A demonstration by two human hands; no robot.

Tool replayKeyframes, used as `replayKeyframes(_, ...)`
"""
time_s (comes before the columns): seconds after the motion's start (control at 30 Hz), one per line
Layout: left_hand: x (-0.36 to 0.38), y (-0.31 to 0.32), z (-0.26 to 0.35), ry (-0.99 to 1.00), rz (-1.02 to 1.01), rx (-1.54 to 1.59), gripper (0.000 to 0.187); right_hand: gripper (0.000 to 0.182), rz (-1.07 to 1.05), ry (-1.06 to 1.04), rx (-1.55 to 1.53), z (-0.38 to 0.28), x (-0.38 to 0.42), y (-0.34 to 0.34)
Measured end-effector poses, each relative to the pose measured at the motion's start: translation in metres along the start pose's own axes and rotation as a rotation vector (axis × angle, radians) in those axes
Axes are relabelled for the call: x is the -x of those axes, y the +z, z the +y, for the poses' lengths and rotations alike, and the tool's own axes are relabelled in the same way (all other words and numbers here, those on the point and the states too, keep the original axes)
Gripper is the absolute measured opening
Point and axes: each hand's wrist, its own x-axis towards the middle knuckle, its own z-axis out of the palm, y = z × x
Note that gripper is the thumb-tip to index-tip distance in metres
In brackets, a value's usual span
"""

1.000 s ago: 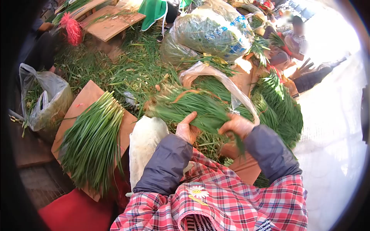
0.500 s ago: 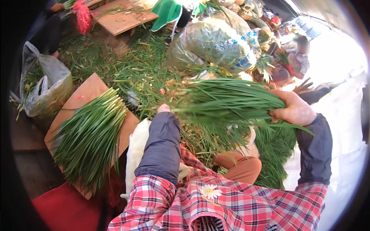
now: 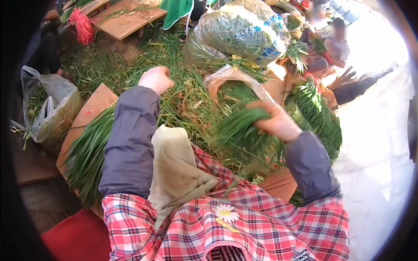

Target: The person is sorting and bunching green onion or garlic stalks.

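Note:
My right hand (image 3: 276,122) grips a bunch of long green leaves (image 3: 241,126) by one end; hand and bunch are blurred by motion. My left hand (image 3: 156,80) is raised above the leaf litter, its fingers curled; what they hold, if anything, is hidden. A pile of green leaves (image 3: 89,150) lies on a brown board (image 3: 89,114) at the left, partly covered by my left sleeve. A pale cloth (image 3: 174,167) rests on my lap.
Loose leaves (image 3: 187,98) cover the ground ahead. A plastic bag (image 3: 56,104) stands at the left, a large stuffed bag (image 3: 244,32) at the top. More leaves (image 3: 320,117) lie at the right. Another person (image 3: 337,48) is at the upper right.
My left hand has moved up and left, away from the bunch. My right hand has come left and lower with leaves in it. The pale cloth and the leaves at the right show more.

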Motion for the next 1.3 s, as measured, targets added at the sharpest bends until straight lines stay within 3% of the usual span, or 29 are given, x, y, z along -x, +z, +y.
replayKeyframes(0.03,0.017,-0.014,0.018,0.097,0.088,0.077,0.056,0.052,-0.096,-0.034,0.405,0.021,-0.006,0.005)
replayKeyframes(0.07,0.039,-0.029,0.042,0.201,0.188,0.165,0.057,0.047,-0.111,-0.070,0.517,0.013,0.000,0.004)
replayKeyframes(0.13,0.080,-0.034,0.086,0.523,0.298,0.301,0.055,0.045,-0.053,0.027,0.300,0.022,-0.017,-0.015)
replayKeyframes(0.17,0.103,-0.024,0.107,0.627,0.259,0.499,0.050,0.044,-0.026,0.097,0.159,0.032,-0.015,-0.017)
replayKeyframes(0.2,0.121,-0.005,0.124,0.750,0.170,0.572,0.046,0.046,-0.039,0.187,0.505,0.022,-0.012,-0.018)
replayKeyframes(0.23,0.148,0.011,0.137,0.592,-0.059,0.585,0.036,0.046,0.028,0.148,0.527,0.019,-0.010,-0.021)
replayKeyframes(0.3,0.175,0.057,0.144,0.268,-0.921,1.128,0.038,0.045,0.143,0.064,0.576,0.018,-0.009,-0.026)
replayKeyframes(0.37,0.190,0.092,0.141,0.075,-1.180,1.425,0.054,0.046,0.205,0.027,0.594,0.010,-0.002,-0.028)
replayKeyframes(0.47,0.197,0.118,0.152,-0.041,-1.045,1.880,0.072,0.051,0.252,0.045,0.680,-0.017,0.021,-0.006)
replayKeyframes(0.57,0.188,0.141,0.147,-0.202,-0.851,2.023,0.080,0.057,0.219,-0.269,0.604,0.029,0.047,0.061)
replayKeyframes(0.6,0.188,0.141,0.135,-0.352,-0.859,1.990,0.077,0.057,0.089,-0.158,0.705,0.028,0.058,0.086)
replayKeyframes(0.67,0.187,0.160,0.114,-0.561,-0.854,2.085,0.061,0.057,0.004,-0.266,0.647,0.051,0.079,0.124)
replayKeyframes(0.7,0.189,0.174,0.102,-0.681,-0.896,2.087,0.056,0.054,-0.233,-0.183,0.630,0.038,0.091,0.119)
replayKeyframes(0.73,0.190,0.190,0.096,-0.806,-0.681,1.943,0.042,0.047,-0.297,-0.350,0.460,0.053,0.093,0.114)
replayKeyframes(0.77,0.192,0.197,0.084,-0.819,-0.729,1.927,0.039,0.040,-0.352,-0.514,0.287,0.072,0.097,0.105)
replayKeyframes(0.83,0.189,0.204,0.063,-0.832,-0.819,1.911,0.035,0.026,-0.280,0.056,-0.486,0.098,0.093,0.074)
replayKeyframes(0.87,0.191,0.181,0.086,-0.915,-0.751,1.875,0.028,0.033,-0.149,0.232,-0.753,0.116,0.083,0.064)
replayKeyframes(0.9,0.193,0.177,0.088,-0.897,-0.745,1.790,0.026,0.041,-0.202,0.425,-0.674,0.133,0.069,0.061)
replayKeyframes(0.97,0.186,0.168,0.089,-0.837,-0.737,1.617,0.022,0.051,-0.511,0.515,-1.017,0.172,0.044,0.105)
replayKeyframes(1.03,0.185,0.145,0.098,-0.690,-0.810,1.435,0.020,0.058,-0.693,0.297,-1.482,0.195,0.016,0.173)
replayKeyframes(1.1,0.187,0.114,0.106,-0.568,-0.915,1.248,0.020,0.055,-0.453,0.056,-1.877,0.144,-0.003,0.164)
replayKeyframes(1.13,0.192,0.102,0.114,-0.471,-0.869,1.073,0.018,0.054,-0.410,0.022,-1.965,0.144,-0.018,0.165)
replayKeyframes(1.23,0.203,0.074,0.121,-0.487,-0.973,0.896,0.020,0.055,-0.218,-0.034,-2.148,0.158,-0.065,0.160)
replayKeyframes(1.3,0.212,0.076,0.104,-0.564,-0.929,0.962,0.020,0.059,-0.011,0.007,-2.158,0.168,-0.085,0.140)
